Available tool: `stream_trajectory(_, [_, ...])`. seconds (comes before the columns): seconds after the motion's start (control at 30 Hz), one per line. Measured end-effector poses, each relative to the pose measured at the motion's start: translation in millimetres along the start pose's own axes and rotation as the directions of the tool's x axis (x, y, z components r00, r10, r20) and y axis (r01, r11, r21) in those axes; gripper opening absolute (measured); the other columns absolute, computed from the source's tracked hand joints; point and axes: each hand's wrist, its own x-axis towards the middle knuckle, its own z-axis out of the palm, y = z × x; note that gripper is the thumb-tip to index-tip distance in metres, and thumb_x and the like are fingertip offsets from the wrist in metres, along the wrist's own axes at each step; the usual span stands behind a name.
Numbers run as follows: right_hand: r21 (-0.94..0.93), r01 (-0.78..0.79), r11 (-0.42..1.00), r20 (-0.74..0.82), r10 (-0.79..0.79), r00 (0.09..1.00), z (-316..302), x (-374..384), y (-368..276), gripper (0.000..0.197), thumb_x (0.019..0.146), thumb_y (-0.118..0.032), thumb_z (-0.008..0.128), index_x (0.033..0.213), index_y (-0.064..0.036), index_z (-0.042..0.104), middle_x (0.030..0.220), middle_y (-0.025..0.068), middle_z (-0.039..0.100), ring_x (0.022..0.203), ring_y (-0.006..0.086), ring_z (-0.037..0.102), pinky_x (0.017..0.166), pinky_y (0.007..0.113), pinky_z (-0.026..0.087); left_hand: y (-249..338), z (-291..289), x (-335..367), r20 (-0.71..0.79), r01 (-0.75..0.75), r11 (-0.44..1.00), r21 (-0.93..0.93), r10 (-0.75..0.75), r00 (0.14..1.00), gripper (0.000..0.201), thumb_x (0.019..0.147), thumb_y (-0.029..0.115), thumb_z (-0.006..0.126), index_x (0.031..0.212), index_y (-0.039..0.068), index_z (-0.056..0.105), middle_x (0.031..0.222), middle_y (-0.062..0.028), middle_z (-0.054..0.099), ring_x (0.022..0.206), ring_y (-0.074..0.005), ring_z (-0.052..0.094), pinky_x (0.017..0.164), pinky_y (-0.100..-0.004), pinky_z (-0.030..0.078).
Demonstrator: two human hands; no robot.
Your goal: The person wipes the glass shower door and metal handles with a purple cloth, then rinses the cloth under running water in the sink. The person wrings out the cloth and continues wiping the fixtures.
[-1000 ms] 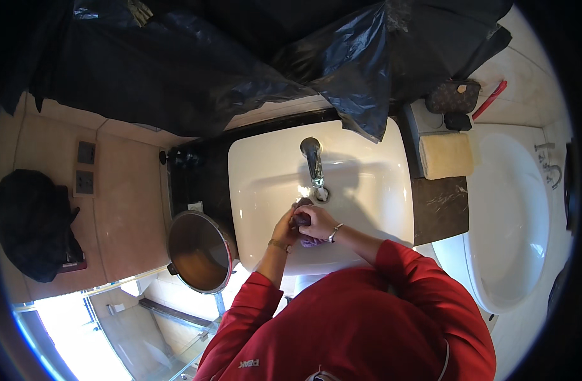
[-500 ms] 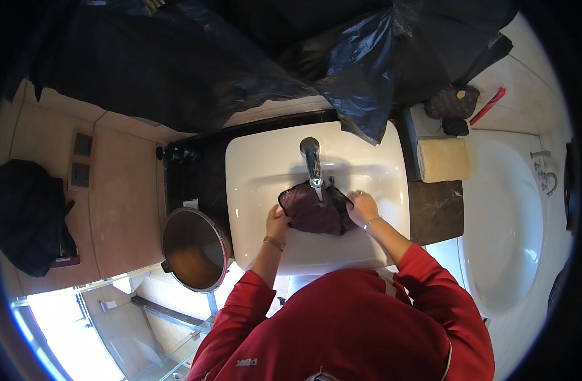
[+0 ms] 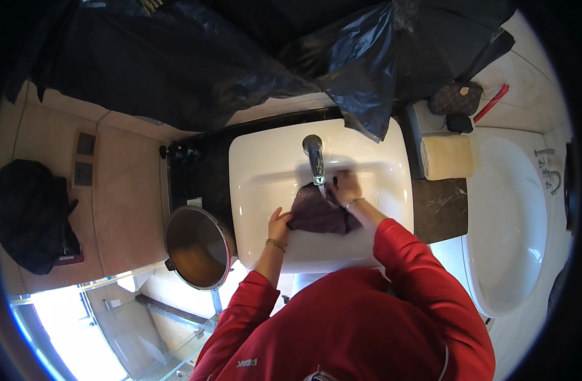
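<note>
A wet dark purple cloth with a dark edge lies bunched in the white sink, under the chrome tap. Water runs from the spout onto it. My left hand pinches the cloth's left edge, one finger pointing up. Just right of the spout, my right hand is closed at the cloth's upper right part, a small dark bit showing by the fingers. Motion blurs this hand slightly, and part of the cloth is hidden beneath it.
A deep round pot stands left of the sink. Black plastic sheeting hangs over the far side. At right are a folded cream towel, a dark patterned pouch and a bathtub. A black bag hangs at far left.
My right hand has moved up and left from the cloth's right edge to beside the spout. The cloth's right side is now more gathered. My left hand stays at the left edge.
</note>
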Motion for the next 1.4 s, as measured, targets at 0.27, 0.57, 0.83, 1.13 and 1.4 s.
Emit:
stream_trajectory(0.27, [0.567, 0.077, 0.820, 0.235, -0.251, 0.939, 16, -54, -101, 0.025, 0.075, -0.022, 0.063, 0.091, -0.0027, 0.063, 0.082, 0.0162, 0.065, 0.079, 0.0297, 0.065, 0.073, 0.038, 0.050, 33, 37, -27, 0.314, 0.342, 0.907, -0.247, -0.259, 0.914, 0.034, 0.095, 0.042, 0.046, 0.116, 0.017, 0.057, 0.099, -0.0056, 0.063, 0.094, -0.0185, 0.059, 0.080, -0.0440, 0.049])
stream_trajectory(0.57, [0.275, 0.522, 0.807, -0.169, -0.494, 0.853, -2, -60, -111, 0.026, 0.088, -0.031, 0.057, 0.079, -0.0063, 0.055, 0.064, 0.0144, 0.060, 0.059, 0.0331, 0.061, 0.052, 0.042, 0.048, -4, 45, -4, 0.299, 0.267, 0.893, -0.361, -0.161, 0.941, 0.030, 0.092, 0.031, 0.055, 0.110, 0.007, 0.060, 0.093, -0.0062, 0.064, 0.083, -0.0190, 0.061, 0.074, -0.0342, 0.052])
stream_trajectory(0.83, [-0.119, -0.101, 0.988, -0.140, 0.084, 0.987, -26, -26, 17, 0.024, 0.083, -0.027, 0.060, 0.074, -0.0041, 0.060, 0.089, 0.0132, 0.060, 0.082, 0.0329, 0.059, 0.074, 0.042, 0.049, 56, 54, -28, 0.215, -0.092, 0.971, 0.219, 0.044, 0.976, 0.032, 0.084, 0.010, 0.065, 0.115, 0.008, 0.056, 0.091, -0.0012, 0.063, 0.083, -0.0111, 0.061, 0.070, -0.0250, 0.048])
stream_trajectory(1.13, [-0.129, -0.059, 0.990, 0.312, 0.097, 0.945, -50, -47, -14, 0.036, 0.064, -0.022, 0.072, 0.097, -0.0097, 0.065, 0.084, 0.0131, 0.062, 0.083, 0.0311, 0.061, 0.080, 0.040, 0.048, -12, 41, -16, 0.452, -0.589, 0.352, 0.727, 0.399, 0.797, 0.066, 0.070, 0.008, 0.073, 0.130, 0.006, 0.046, 0.123, -0.0109, 0.050, 0.104, -0.0284, 0.054, 0.089, -0.0376, 0.046])
stream_trajectory(1.4, [0.224, 0.167, 0.960, 0.160, -0.206, 0.965, -11, -53, 5, 0.023, 0.064, -0.008, 0.072, 0.085, -0.0053, 0.061, 0.090, 0.0121, 0.062, 0.087, 0.0274, 0.062, 0.079, 0.036, 0.050, 13, 62, -41, 0.486, -0.553, 0.132, 0.823, 0.342, 0.804, 0.042, 0.066, 0.011, 0.074, 0.107, 0.008, 0.063, 0.115, -0.0122, 0.054, 0.111, -0.0350, 0.046, 0.095, -0.0420, 0.040])
